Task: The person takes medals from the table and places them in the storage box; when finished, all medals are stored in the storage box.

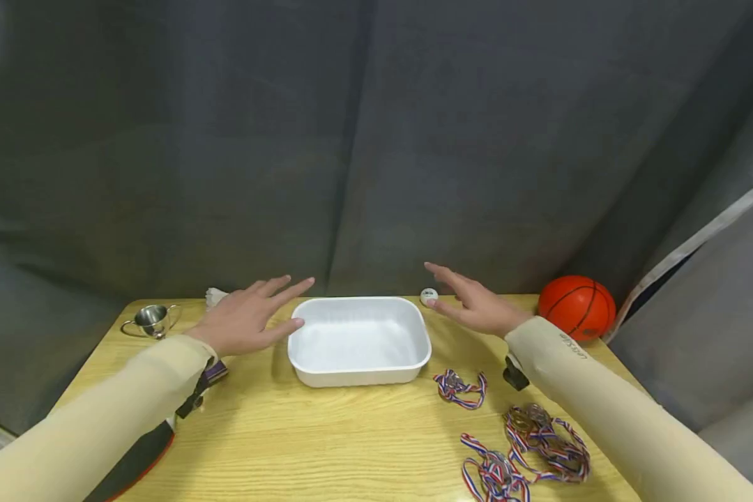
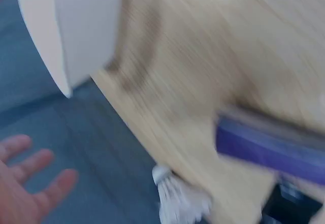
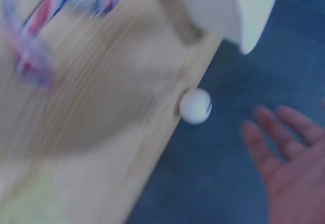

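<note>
A white rectangular plastic tray (image 1: pixel 359 378) stands near the back of the wooden table. My left hand (image 1: pixel 243 317) hovers by its left side, fingers spread and holding nothing. On the other side my right hand (image 1: pixel 480 307) is held up with straight fingers, near a small white ball (image 1: pixel 429 297) at the table's back edge. The right wrist view has the same ball (image 3: pixel 195 106) apart from the fingertips. Partly behind my left hand lies a white shuttlecock (image 1: pixel 215 297), seen more fully in the left wrist view (image 2: pixel 177 196).
A silver two-handled trophy cup (image 1: pixel 153 320) sits at the back left. Beneath my left forearm are a purple object (image 1: pixel 216 372) and a dark, red-edged item (image 1: pixel 134 460). Ribboned medals (image 1: pixel 549 446) lie front right, with one medal (image 1: pixel 457 385) by the tray. An orange-red basketball (image 1: pixel 577 307) rests back right.
</note>
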Available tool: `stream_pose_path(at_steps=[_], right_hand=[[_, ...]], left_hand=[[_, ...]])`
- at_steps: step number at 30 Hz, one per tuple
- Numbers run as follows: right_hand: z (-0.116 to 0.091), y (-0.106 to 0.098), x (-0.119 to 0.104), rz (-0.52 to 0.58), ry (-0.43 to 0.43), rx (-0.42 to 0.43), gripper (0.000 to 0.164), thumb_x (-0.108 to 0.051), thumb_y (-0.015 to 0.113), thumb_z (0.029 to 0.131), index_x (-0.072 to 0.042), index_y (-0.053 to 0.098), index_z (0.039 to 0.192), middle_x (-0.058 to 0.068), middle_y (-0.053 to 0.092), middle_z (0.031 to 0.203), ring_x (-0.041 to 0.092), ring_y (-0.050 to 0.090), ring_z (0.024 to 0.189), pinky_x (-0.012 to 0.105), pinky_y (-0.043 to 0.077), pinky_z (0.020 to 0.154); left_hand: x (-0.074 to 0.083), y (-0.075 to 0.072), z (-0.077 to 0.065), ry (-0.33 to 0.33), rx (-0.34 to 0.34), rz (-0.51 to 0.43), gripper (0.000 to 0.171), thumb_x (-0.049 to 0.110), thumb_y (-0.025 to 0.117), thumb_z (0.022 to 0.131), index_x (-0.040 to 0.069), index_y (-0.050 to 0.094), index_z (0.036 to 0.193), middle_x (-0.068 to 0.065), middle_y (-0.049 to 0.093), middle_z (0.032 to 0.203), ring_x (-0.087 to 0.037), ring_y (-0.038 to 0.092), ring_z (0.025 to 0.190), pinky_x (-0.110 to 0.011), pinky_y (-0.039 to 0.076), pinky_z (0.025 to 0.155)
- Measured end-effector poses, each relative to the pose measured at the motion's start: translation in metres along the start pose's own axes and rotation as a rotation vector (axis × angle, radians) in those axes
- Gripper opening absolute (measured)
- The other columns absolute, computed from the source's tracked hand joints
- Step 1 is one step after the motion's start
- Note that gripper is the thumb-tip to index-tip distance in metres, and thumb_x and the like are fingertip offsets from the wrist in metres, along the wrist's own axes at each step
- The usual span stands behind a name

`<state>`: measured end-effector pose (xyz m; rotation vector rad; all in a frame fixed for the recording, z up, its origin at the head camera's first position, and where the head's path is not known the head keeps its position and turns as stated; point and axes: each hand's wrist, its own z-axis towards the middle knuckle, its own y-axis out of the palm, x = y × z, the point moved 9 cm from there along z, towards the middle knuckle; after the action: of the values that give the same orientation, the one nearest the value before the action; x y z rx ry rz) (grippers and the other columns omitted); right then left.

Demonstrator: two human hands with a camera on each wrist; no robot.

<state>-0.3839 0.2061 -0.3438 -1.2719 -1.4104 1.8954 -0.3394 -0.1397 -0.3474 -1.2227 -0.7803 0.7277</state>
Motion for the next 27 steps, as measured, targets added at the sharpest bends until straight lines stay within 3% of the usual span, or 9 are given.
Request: stream_pose_path(at_steps=[2,5,8,10,14,17,20,24,27], right_hand=[[0.01,0.012,0.003,0.101,0.04,-0.038,0.075,-0.048,0.054,0.107,-0.02,0.02,0.168,0.021,0.049,0.159,0.041,0.06,0.134,0.06,0.058,0.108],[0.021,0.031,0.01,0.2,0.108,-0.097,0.065,-0.032,0.054,0.11,-0.006,0.028,0.162,0.027,0.063,0.138,0.036,0.071,0.107,0.046,0.067,0.087],[0.031,0.048,0.014,0.258,0.154,-0.143,0.056,-0.02,0.054,0.11,0.007,0.037,0.155,0.029,0.067,0.121,0.035,0.074,0.091,0.043,0.07,0.077],[0.036,0.057,0.014,0.278,0.176,-0.16,0.051,-0.016,0.054,0.109,0.01,0.041,0.151,0.027,0.068,0.113,0.034,0.075,0.086,0.044,0.07,0.075],[0.041,0.067,0.012,0.28,0.2,-0.172,0.044,-0.011,0.054,0.108,0.011,0.049,0.146,0.023,0.069,0.1,0.029,0.074,0.075,0.046,0.071,0.074],[0.042,0.069,0.011,0.281,0.207,-0.171,0.041,-0.009,0.055,0.108,0.01,0.052,0.144,0.02,0.069,0.094,0.021,0.071,0.068,0.044,0.071,0.072],[0.04,0.071,0.01,0.294,0.209,-0.174,0.04,-0.007,0.056,0.107,0.01,0.053,0.144,0.019,0.067,0.091,0.016,0.069,0.067,0.045,0.071,0.073],[0.039,0.072,0.005,0.297,0.202,-0.184,0.038,-0.005,0.055,0.107,0.009,0.055,0.142,0.019,0.067,0.092,0.019,0.069,0.071,0.049,0.07,0.076],[0.035,0.075,-0.001,0.284,0.19,-0.196,0.037,-0.004,0.055,0.107,0.009,0.055,0.141,0.019,0.068,0.094,0.019,0.069,0.072,0.047,0.07,0.075]], left_hand=[[-0.003,0.005,0.006,-0.089,-0.033,-0.122,0.075,0.069,0.042,0.104,0.039,0.018,0.168,-0.021,0.04,0.166,-0.05,0.049,0.144,-0.071,0.053,0.106],[-0.006,0.016,0.014,-0.195,-0.074,-0.287,0.075,0.061,0.043,0.107,0.03,0.015,0.169,-0.026,0.038,0.165,-0.051,0.045,0.146,-0.073,0.048,0.112],[-0.008,0.027,0.021,-0.253,-0.115,-0.411,0.072,0.043,0.048,0.11,0.015,0.017,0.169,-0.031,0.039,0.163,-0.052,0.043,0.147,-0.071,0.043,0.119],[-0.01,0.035,0.025,-0.276,-0.141,-0.439,0.069,0.03,0.051,0.11,0.006,0.02,0.167,-0.032,0.043,0.16,-0.051,0.047,0.144,-0.066,0.046,0.119],[-0.016,0.052,0.031,-0.325,-0.183,-0.459,0.065,0.014,0.054,0.107,-0.003,0.026,0.163,-0.036,0.054,0.147,-0.043,0.065,0.123,-0.046,0.066,0.091],[-0.021,0.062,0.034,-0.378,-0.193,-0.515,0.064,0.005,0.052,0.105,-0.003,0.027,0.163,-0.036,0.059,0.138,-0.037,0.073,0.095,-0.036,0.066,0.063],[-0.024,0.069,0.034,-0.419,-0.193,-0.596,0.064,-0.003,0.049,0.1,-0.003,0.031,0.161,-0.035,0.061,0.132,-0.03,0.072,0.075,-0.034,0.064,0.055],[-0.026,0.072,0.033,-0.422,-0.188,-0.644,0.065,-0.008,0.047,0.094,-0.004,0.037,0.158,-0.033,0.063,0.127,-0.02,0.066,0.062,-0.035,0.063,0.051],[-0.025,0.072,0.026,-0.431,-0.199,-0.655,0.064,-0.007,0.047,0.096,-0.003,0.037,0.159,-0.031,0.063,0.124,-0.016,0.061,0.052,-0.035,0.063,0.051]])
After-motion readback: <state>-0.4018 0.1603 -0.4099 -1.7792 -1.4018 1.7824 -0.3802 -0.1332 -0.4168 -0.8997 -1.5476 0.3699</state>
